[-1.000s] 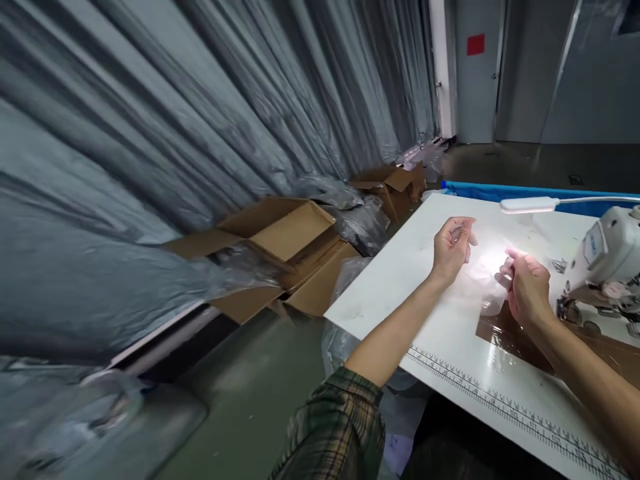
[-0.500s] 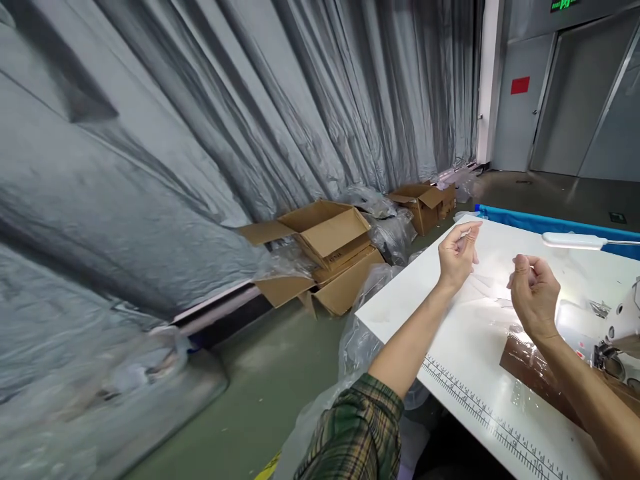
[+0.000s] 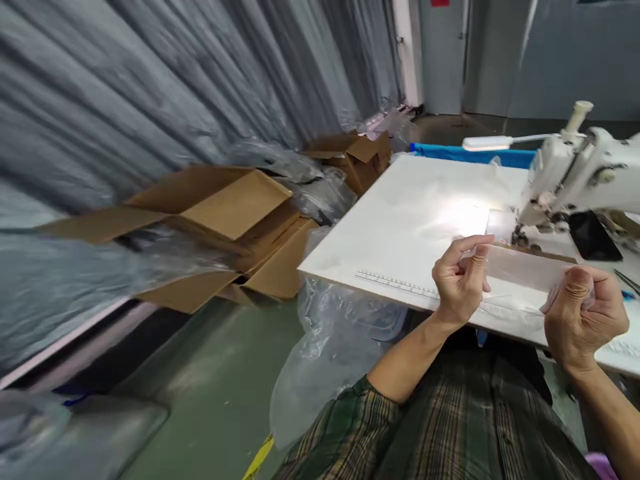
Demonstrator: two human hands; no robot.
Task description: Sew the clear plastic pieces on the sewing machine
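Observation:
My left hand [image 3: 461, 283] pinches one end of a clear, thin plastic film [image 3: 523, 268] between thumb and fingers. The film is stretched sideways to my right hand [image 3: 586, 319], whose fingers are curled round its bunched other end. Both hands are raised above the front edge of the white table [image 3: 380, 220]. Just beyond the film stands a white sewing machine [image 3: 575, 177]. A narrow brown edge [image 3: 543, 253] shows behind the film, mostly hidden by it.
A ruler scale [image 3: 395, 283] runs along the table's front edge. A black phone-like slab [image 3: 595, 237] lies beside the machine, under a white lamp [image 3: 487, 143]. Open cardboard boxes [image 3: 235, 203] and loose plastic bags [image 3: 325, 353] are on the floor at left.
My view has swung right and down, bringing the sewing machine fully in. Both hands have come nearer the table's front edge, and the plastic film now shows plainly stretched between them.

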